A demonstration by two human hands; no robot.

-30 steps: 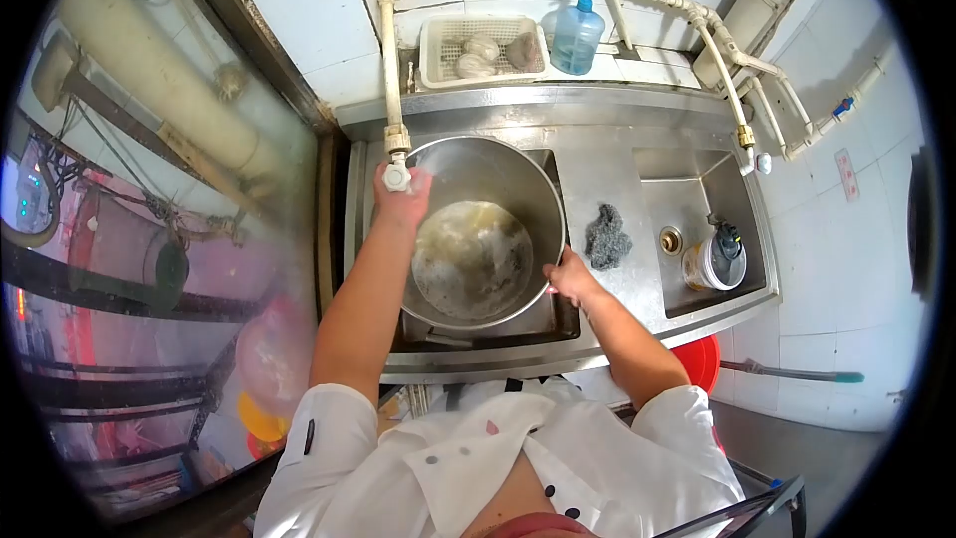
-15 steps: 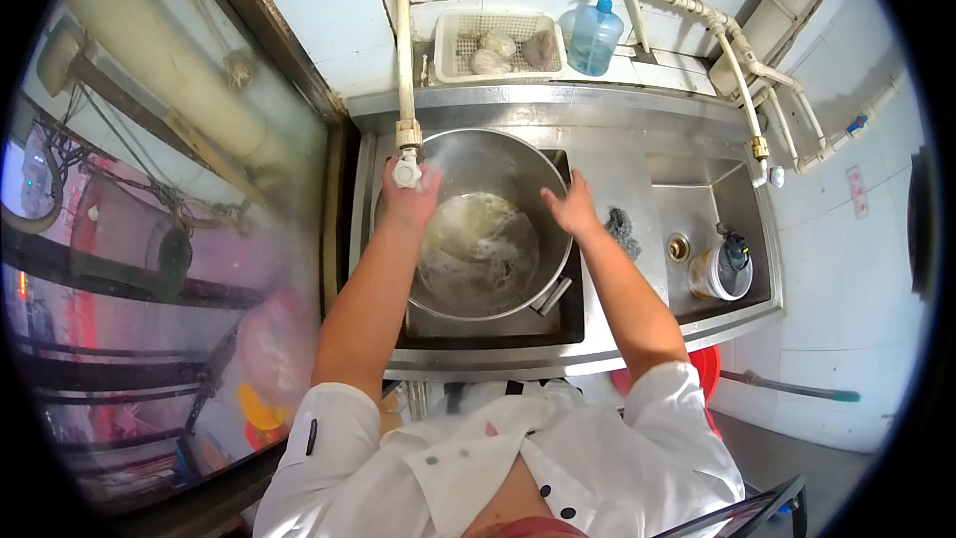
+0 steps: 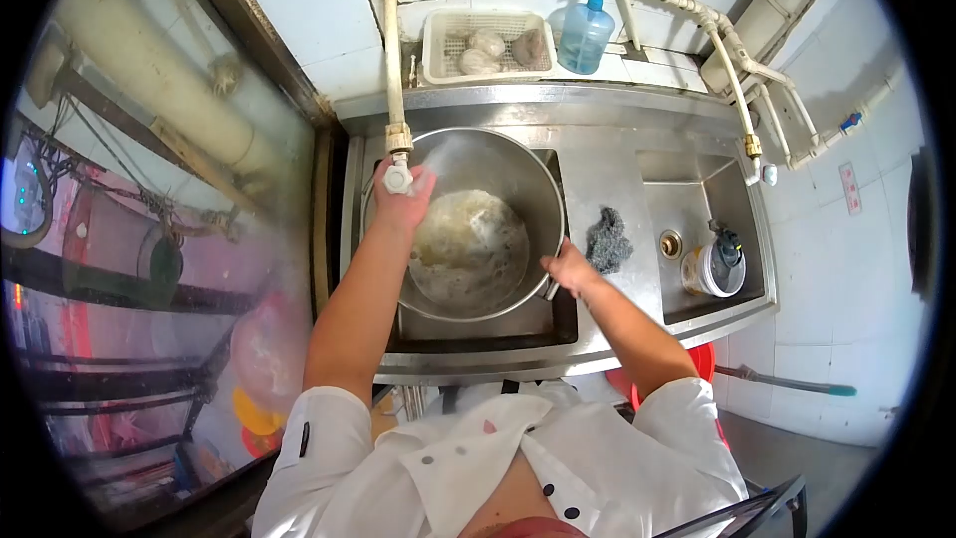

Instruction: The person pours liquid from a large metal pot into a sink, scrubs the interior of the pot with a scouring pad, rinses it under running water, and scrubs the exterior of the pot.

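A large stainless steel pot (image 3: 546, 171) stands in the left sink basin, with cloudy, foamy water (image 3: 468, 244) in its bottom. My left hand (image 3: 401, 201) is closed at the pot's upper left rim, just beneath a white tap (image 3: 397, 177) that hides some of its fingers. On the lower right side my right hand (image 3: 572, 269) grips the pot at its side handle, the thumb over the rim. Close to that hand, a grey steel-wool scourer (image 3: 607, 240) lies on the steel counter (image 3: 609, 164).
A second basin (image 3: 687, 171) at right holds a white tub (image 3: 709, 271) with a dark object in it. Behind the counter are a white plastic basket (image 3: 438, 45) and a blue pump bottle (image 3: 587, 38). A red bucket (image 3: 703, 359) sits below the counter.
My right hand has moved down along the pot's right side, from spread fingers by the rim to a grip at the handle. The water's surface has shifted. My left hand stays near the tap.
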